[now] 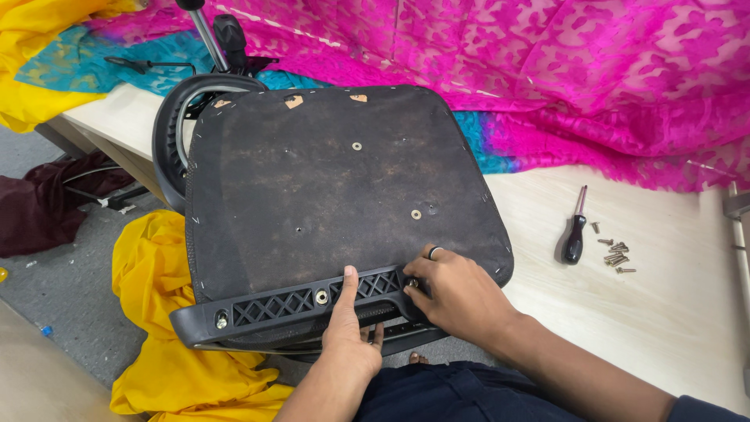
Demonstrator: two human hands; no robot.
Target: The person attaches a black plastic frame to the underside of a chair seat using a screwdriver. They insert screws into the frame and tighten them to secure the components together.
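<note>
A: What is in front of the person?

B: An upturned chair seat (336,187), its dusty black underside facing up, lying on a pale wooden table (664,305) and overhanging the near edge toward six o'clock. A black plastic armrest bracket (297,306) with a lattice pattern runs along the seat's near side.

A: And the hands?

B: The left hand (350,332) comes up from six o'clock with its thumb laid flat on the bracket and the other fingers curled under it. It clasps the bracket, probably to keep it flush against the seat. The right hand (457,293), at about four o'clock from the seat's centre, is closed narrowly over the bracket's right end; it seems to pinch something small there, but I cannot tell what, since the fingers hide it. A ring shows on one finger.

A: Any tools?

B: A screwdriver (576,230) with a black and red handle lies at three o'clock, well apart from the hands, with a small heap of loose screws (616,256) just beside it, likely set there within the right hand's reach.

A: What else is around?

B: Pink patterned fabric (594,86) spreads across the table from twelve to two o'clock, with some teal under it. Yellow cloth (164,312) lies on the floor at eight o'clock. A second armrest (168,133) curves at the seat's far left, around ten o'clock.
</note>
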